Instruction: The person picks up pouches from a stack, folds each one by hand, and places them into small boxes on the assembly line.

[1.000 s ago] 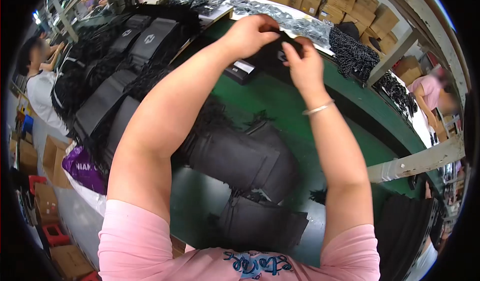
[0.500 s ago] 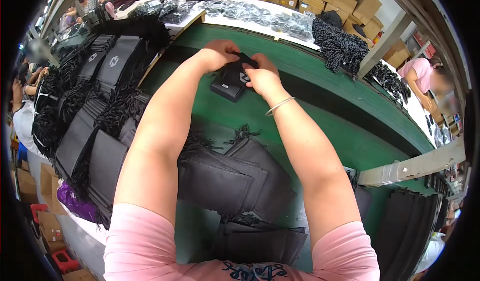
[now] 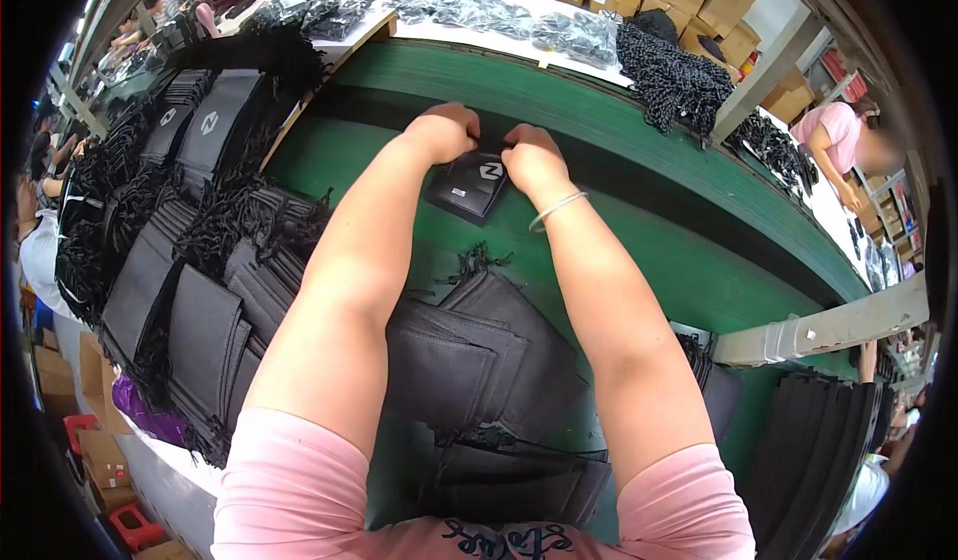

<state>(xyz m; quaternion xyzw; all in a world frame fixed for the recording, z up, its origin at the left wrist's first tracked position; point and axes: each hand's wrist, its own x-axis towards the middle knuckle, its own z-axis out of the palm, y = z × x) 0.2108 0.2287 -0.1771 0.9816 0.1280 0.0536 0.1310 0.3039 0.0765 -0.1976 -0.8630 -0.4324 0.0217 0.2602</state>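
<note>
- Half a second ago both hands gripped the black logo piece (image 3: 490, 172) and held it tilted over the black box (image 3: 461, 201); now the piece lies low against the box's far right part, its pale logo facing up.
- The hands have parted since then, leaving a gap between them.
- The box lies near the far edge of the green bench (image 3: 649, 246), just short of the dark strip (image 3: 639, 181), with a small white label facing up; whether any of it is inside the logo piece I cannot tell.
- Black drawstring pouches (image 3: 439, 370) lie flat and overlapping towards the bench's near edge, with more stacked along its left side; their contents cannot be seen.
- Clear plastic bags (image 3: 489, 21) beyond the bench's far edge hold dark items.
- Both arms reach forward, elbows slightly bent.
- The left hand (image 3: 445, 133) has curled fingers by the far left corner of the box; the right hand (image 3: 536, 158) is bent inward at the logo piece's right edge. Whether either is pinching it I cannot tell.
</note>
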